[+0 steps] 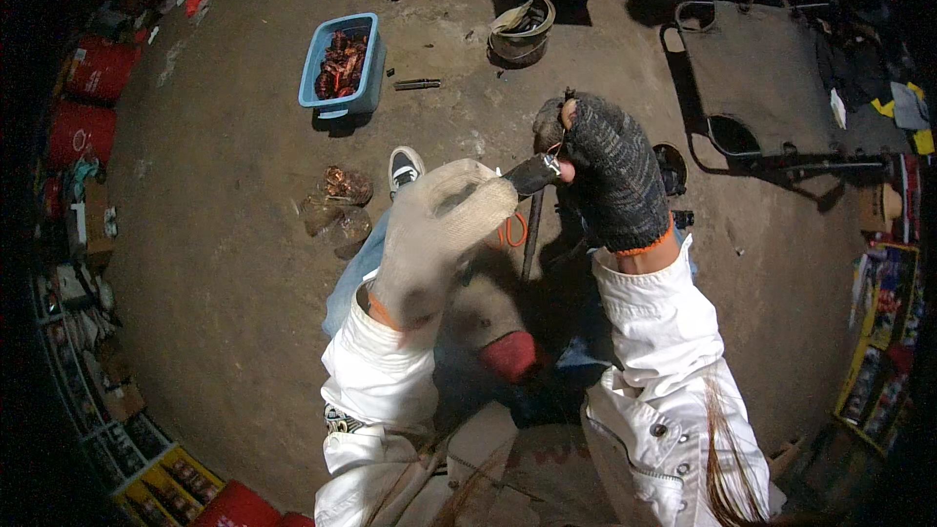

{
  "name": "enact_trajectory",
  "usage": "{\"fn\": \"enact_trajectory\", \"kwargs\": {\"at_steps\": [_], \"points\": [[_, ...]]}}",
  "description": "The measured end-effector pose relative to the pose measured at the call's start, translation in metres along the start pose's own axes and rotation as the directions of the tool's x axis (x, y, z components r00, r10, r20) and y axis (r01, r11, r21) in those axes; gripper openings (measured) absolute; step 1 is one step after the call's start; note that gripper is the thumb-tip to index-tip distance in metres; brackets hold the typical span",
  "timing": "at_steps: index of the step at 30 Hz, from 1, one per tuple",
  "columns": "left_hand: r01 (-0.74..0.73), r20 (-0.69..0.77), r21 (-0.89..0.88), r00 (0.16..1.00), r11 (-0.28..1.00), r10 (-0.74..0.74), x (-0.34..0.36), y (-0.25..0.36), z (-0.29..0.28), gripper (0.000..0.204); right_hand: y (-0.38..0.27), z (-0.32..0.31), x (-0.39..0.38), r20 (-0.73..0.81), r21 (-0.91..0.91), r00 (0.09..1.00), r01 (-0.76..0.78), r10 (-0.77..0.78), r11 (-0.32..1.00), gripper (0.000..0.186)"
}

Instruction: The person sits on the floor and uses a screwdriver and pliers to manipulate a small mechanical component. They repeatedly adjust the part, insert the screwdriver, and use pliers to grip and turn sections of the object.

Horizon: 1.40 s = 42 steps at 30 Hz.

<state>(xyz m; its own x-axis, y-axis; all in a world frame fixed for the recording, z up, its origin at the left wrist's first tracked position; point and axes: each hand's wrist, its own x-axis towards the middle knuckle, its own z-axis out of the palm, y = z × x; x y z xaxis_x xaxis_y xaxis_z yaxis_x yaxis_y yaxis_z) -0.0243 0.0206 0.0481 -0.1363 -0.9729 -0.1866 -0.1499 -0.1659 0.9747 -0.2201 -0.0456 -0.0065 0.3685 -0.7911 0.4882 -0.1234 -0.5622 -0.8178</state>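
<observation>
My left hand, in a cream knitted glove, is closed around a dark cylindrical piece with a shiny metal end pointing right. My right hand wears a dark grey knitted glove with an orange cuff; bare fingertips show. Its thumb touches the metal end, and the fingers are curled at a thin copper-coloured wire rising from there. The far side of the right fingers is hidden. Beneath the hands, a dark upright rod and an orange loop show between my legs.
On the floor ahead are a blue bin of reddish coils, a dark bucket and a dark rod-shaped piece. Bags of copper-coloured scrap lie left. A grey folding cot stands right; crates line the lower left.
</observation>
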Motion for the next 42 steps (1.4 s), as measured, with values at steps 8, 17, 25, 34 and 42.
{"fn": "enact_trajectory", "kwargs": {"at_steps": [8,17,25,34,42], "points": [[-0.449,0.148,0.374,0.893,0.811,0.426,0.013,-0.011,0.001,0.016,0.002,0.000,-0.003,-0.040,-0.077,0.980,0.191,-0.194,0.979,0.043],[0.078,0.047,0.045,0.996,0.996,-0.080,0.009,-0.002,0.010,0.027,-0.010,-0.006,0.004,0.002,-0.023,0.989,0.149,-0.149,0.989,0.036],[0.497,0.524,-0.471,0.822,0.729,-0.222,0.011,-0.019,-0.004,0.034,-0.030,-0.007,0.009,0.131,-0.053,0.951,-0.276,0.281,0.960,0.022],[0.523,0.461,-0.559,0.841,0.644,-0.283,0.008,-0.039,0.003,0.034,-0.029,-0.010,0.009,0.357,0.505,0.819,-0.574,0.449,0.645,0.030],[0.644,0.705,-0.646,0.710,0.411,-0.005,0.016,-0.035,-0.007,0.025,-0.010,-0.002,0.008,0.240,0.255,0.938,-0.309,0.250,0.916,0.034]]}}
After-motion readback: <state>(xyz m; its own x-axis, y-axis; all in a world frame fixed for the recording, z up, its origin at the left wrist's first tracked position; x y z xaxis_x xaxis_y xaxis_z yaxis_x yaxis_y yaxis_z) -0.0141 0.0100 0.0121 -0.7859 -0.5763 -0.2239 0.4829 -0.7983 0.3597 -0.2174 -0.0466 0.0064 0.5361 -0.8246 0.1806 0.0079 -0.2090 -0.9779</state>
